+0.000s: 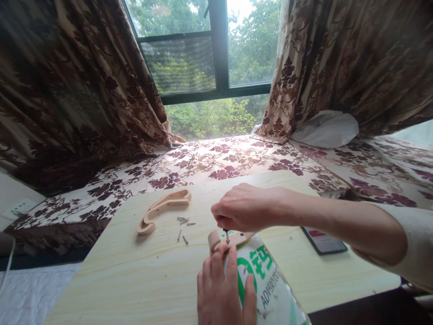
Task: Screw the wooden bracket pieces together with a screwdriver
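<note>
My right hand point(238, 210) is closed in a fist around a screwdriver, most of it hidden in the fingers. Its thin shaft point(226, 234) points down at a screw point(228, 242) in a light wooden piece point(214, 238). That piece, curved at its end, lies on a white and green printed carton point(270, 289). My left hand point(221, 286) holds the wooden piece with its fingertips beside the screw, and the thumb rests on the carton. Left of the hands are several loose screws point(183, 220) and a second curved wooden piece point(164, 207).
The pale wood-grain table point(118, 271) carries everything. A phone point(324, 241) lies partly behind my right forearm. Past the table, a flowered cloth point(209, 158) covers the window ledge, with a white plastic bag point(326, 128) at right. Patterned curtains point(84, 81) flank the window.
</note>
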The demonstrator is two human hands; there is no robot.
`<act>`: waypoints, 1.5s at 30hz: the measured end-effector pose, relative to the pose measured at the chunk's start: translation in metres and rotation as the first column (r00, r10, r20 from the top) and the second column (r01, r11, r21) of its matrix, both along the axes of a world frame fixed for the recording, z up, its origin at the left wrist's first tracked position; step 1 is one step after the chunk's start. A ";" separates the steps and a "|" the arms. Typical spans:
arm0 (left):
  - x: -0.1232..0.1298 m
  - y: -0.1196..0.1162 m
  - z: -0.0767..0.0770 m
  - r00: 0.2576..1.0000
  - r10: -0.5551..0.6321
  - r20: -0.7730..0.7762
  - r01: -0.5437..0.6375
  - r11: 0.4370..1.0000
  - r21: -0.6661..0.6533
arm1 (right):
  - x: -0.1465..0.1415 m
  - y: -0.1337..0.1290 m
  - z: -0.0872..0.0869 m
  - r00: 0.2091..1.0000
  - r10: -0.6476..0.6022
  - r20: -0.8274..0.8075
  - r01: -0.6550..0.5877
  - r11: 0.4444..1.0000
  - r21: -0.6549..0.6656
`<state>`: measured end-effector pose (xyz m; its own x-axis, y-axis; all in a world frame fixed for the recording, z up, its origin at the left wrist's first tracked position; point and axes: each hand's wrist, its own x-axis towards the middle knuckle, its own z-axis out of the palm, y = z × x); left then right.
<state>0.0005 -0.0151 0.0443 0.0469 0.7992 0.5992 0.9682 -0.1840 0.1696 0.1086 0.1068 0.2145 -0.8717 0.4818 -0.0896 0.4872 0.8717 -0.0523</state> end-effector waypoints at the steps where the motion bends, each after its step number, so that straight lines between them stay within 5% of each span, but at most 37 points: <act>1: 0.000 0.000 0.000 1.000 0.001 -0.001 -0.001 1.000 -0.001 | -0.001 0.000 -0.001 1.000 -0.015 -0.003 0.015 1.000 0.004; 6: -0.001 -0.001 -0.001 1.000 -0.014 0.000 0.014 1.000 0.005 | 0.000 -0.002 0.002 0.999 -0.045 -0.001 0.045 0.999 -0.002; 12: -0.002 -0.001 -0.001 1.000 -0.023 0.009 0.023 1.000 -0.017 | 0.006 0.001 0.004 0.998 0.057 -0.025 -0.059 0.994 -0.087; 23: -0.001 -0.001 0.000 0.999 -0.037 0.013 0.037 0.999 -0.015 | 0.002 -0.001 -0.001 0.999 -0.049 -0.005 0.049 0.999 -0.025; 31: 0.000 -0.002 0.001 0.999 -0.040 0.035 0.040 0.999 -0.005 | 0.005 -0.002 0.010 0.997 0.074 -0.008 -0.074 0.989 -0.125; 40: -0.001 -0.001 0.000 0.999 -0.038 0.034 0.038 0.999 -0.009 | 0.002 0.000 -0.007 0.997 -0.032 -0.074 0.030 0.999 -0.018; 45: -0.001 -0.001 0.000 0.999 -0.035 0.031 0.035 0.999 0.014 | 0.001 0.000 0.002 0.998 -0.007 -0.062 0.005 1.000 -0.028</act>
<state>-0.0004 -0.0158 0.0440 0.0559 0.7892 0.6116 0.9555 -0.2199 0.1964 0.1091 0.1064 0.2160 -0.8730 0.4853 -0.0489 0.4876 0.8665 -0.1068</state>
